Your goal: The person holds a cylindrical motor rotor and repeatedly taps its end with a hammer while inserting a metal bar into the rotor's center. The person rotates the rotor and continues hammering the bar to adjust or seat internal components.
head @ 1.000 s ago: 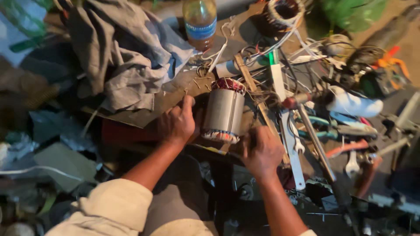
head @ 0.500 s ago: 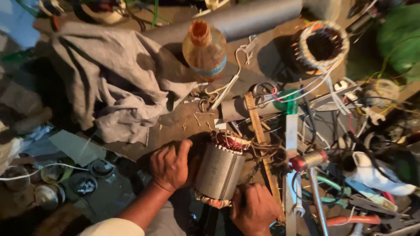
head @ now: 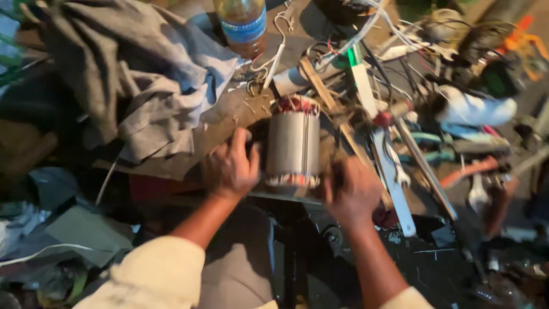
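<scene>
- Motor stator (head: 294, 142): a grey metal cylinder with a smooth laminated wall and reddish-copper windings bristling at both ends. It stands near the middle of the cluttered workbench (head: 229, 120), between the two hands.
- Left hand (head: 231, 166): fingers curled against the stator's left side, thumb up toward its upper edge; it grips the shell.
- Right hand (head: 353, 191): blurred, at the stator's lower right corner. Fingers look bent and close to the winding end; whether they clasp it cannot be told.
- Grey cloth (head: 137, 86): soft, crumpled, heaped on the bench to the upper left.
- Plastic bottle (head: 242, 23): clear wall with a blue band, holding amber liquid; stands upright behind the stator.
- White wires (head: 274, 54): thin loops lying between bottle and stator.
- Flat metal strips (head: 394, 183) and a spanner (head: 477, 197): dull steel, lying to the right.
- White bundle (head: 477, 111): smooth and rounded, far right, among tangled cables.
</scene>
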